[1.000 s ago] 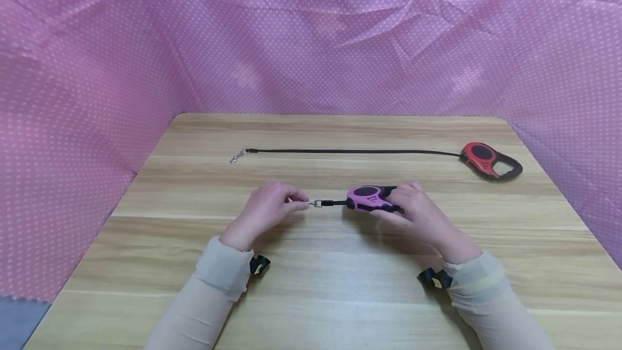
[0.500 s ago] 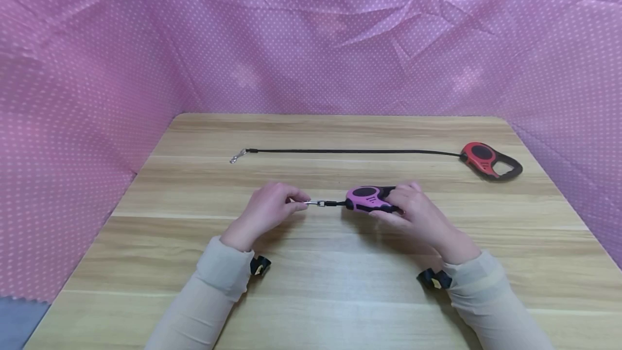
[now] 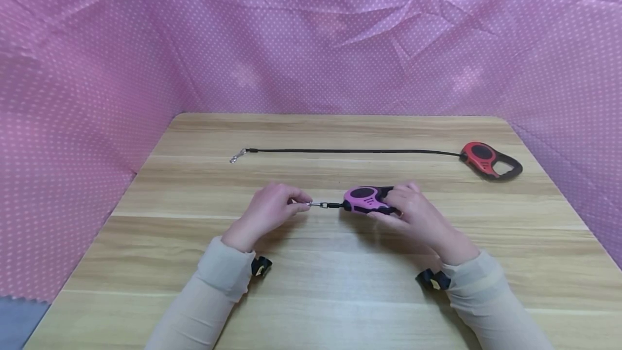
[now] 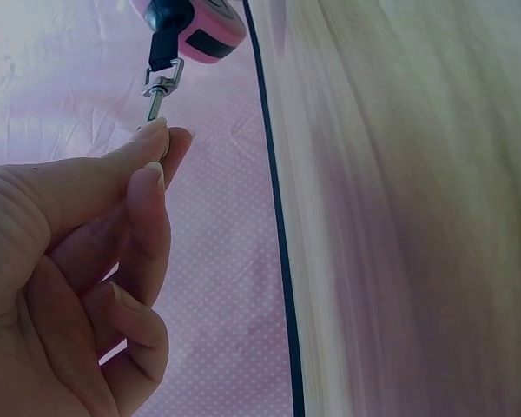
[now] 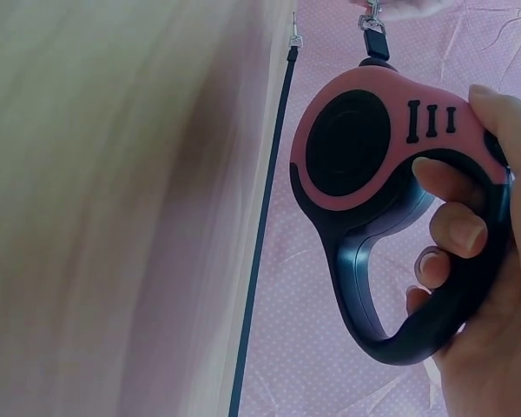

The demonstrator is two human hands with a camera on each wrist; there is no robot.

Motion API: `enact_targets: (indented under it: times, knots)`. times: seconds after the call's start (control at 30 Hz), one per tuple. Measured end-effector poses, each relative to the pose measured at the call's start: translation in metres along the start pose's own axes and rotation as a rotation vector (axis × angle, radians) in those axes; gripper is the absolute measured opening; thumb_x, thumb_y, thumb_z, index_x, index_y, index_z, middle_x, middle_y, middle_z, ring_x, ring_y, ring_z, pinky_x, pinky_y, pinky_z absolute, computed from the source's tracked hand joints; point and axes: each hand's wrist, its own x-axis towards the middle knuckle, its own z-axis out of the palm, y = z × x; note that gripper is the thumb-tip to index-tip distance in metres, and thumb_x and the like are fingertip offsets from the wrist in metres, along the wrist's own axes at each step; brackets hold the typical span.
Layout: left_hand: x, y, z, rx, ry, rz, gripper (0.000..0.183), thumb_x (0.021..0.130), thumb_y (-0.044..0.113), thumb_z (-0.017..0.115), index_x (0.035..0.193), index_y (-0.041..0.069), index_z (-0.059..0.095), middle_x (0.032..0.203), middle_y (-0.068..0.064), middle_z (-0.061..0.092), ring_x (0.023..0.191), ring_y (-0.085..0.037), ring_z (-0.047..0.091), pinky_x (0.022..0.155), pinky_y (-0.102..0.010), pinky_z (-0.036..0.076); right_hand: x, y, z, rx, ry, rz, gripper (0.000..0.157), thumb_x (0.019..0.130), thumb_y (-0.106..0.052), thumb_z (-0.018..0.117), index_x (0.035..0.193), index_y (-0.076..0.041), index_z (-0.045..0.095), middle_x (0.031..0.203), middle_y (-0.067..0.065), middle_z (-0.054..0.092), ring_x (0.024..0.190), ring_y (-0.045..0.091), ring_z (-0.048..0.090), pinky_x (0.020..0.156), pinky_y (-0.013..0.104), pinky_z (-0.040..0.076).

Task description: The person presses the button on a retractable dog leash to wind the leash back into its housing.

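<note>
A pink and black retractable dog leash (image 3: 363,199) is held above the table by my right hand (image 3: 420,217). In the right wrist view, the fingers of that hand curl through the black loop handle (image 5: 378,334), and the thumb lies along the casing's edge. My left hand (image 3: 269,212) pinches the leash's metal snap hook (image 4: 155,106) between thumb and fingertips. Between hook and casing only a short black strap (image 3: 333,206) shows. Part of the hook is hidden by the left fingertips.
Farther back on the wooden table (image 3: 311,296) lies a red and black retractable leash (image 3: 481,158). Its black cord (image 3: 350,151) stretches left to a metal snap hook (image 3: 237,156). Pink dotted cloth (image 3: 311,42) hangs around the table's back and sides.
The pink leash casing has shifted slightly left with my right hand. My left hand has moved very slightly right and down. The red leash has stayed put.
</note>
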Motion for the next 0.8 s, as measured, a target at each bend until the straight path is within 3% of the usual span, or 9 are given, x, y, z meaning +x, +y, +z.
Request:
enact_targets:
  times: [0.23,0.8]
  knots:
    - [0.0004,-0.0002,0.0027,0.0,-0.003,0.005,0.012,0.089,0.026,0.073,0.101,0.024,0.078,0.098,0.008,0.076,0.095,-0.014,0.068,0.087,-0.04,0.052,0.0007,-0.0016,0.0005,-0.002,-0.019,0.001,0.031,0.082,-0.027,0.077,0.067,-0.017,0.052,0.063,-0.01,0.05,0.067,0.008,0.043,0.077,0.033,0.033]
    - [0.0011,0.0016,0.0056,0.005,-0.031,-0.009,0.012,0.089,0.027,0.074,0.1,0.025,0.079,0.099,0.008,0.076,0.094,-0.012,0.067,0.086,-0.039,0.052,0.0015,-0.0038,0.0006,-0.018,-0.04,0.028,0.028,0.084,-0.028,0.075,0.068,-0.017,0.055,0.065,-0.01,0.052,0.067,0.007,0.045,0.078,0.033,0.035]
